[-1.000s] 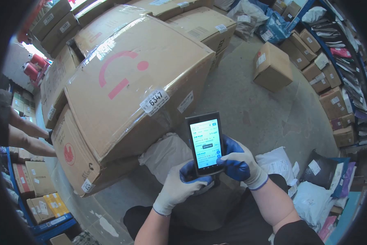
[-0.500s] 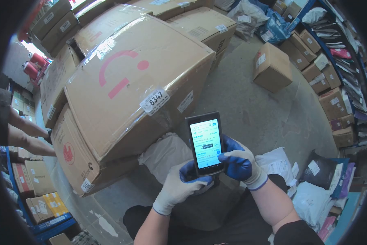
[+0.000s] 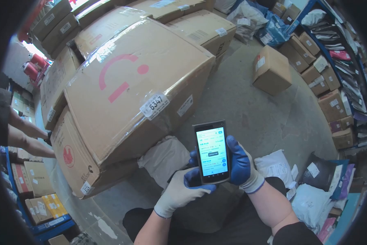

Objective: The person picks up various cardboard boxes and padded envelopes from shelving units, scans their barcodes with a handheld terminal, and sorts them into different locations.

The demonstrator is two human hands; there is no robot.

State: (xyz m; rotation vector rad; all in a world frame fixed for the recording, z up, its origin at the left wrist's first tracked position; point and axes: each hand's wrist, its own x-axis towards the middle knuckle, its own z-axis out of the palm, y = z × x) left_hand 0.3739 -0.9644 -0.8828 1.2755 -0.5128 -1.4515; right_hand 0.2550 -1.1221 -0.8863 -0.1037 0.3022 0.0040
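Note:
A black smartphone (image 3: pixel 211 152) with a lit screen of text in list form is held upright in front of me, lower now than the big carton's label. My left hand (image 3: pixel 181 191), in a white glove with blue-coated fingers, grips its lower left side, thumb along the bottom edge. My right hand (image 3: pixel 241 165), gloved alike, is cupped against its right edge with the fingers pointing up. Behind the phone, a grey-white plastic parcel (image 3: pixel 165 159) lies on the floor against a large carton (image 3: pixel 138 85) labelled 6347.
Stacked cartons fill the left and back. A single box (image 3: pixel 272 69) stands on the concrete floor (image 3: pixel 249 110). Bagged parcels (image 3: pixel 312 204) lie at my right, near shelves (image 3: pixel 334 61) of packages. At far left, another person's legs (image 3: pixel 30 136) show.
The phone has moved down and slightly right with both hands. My right thumb, earlier at the screen's lower right, is off it now.

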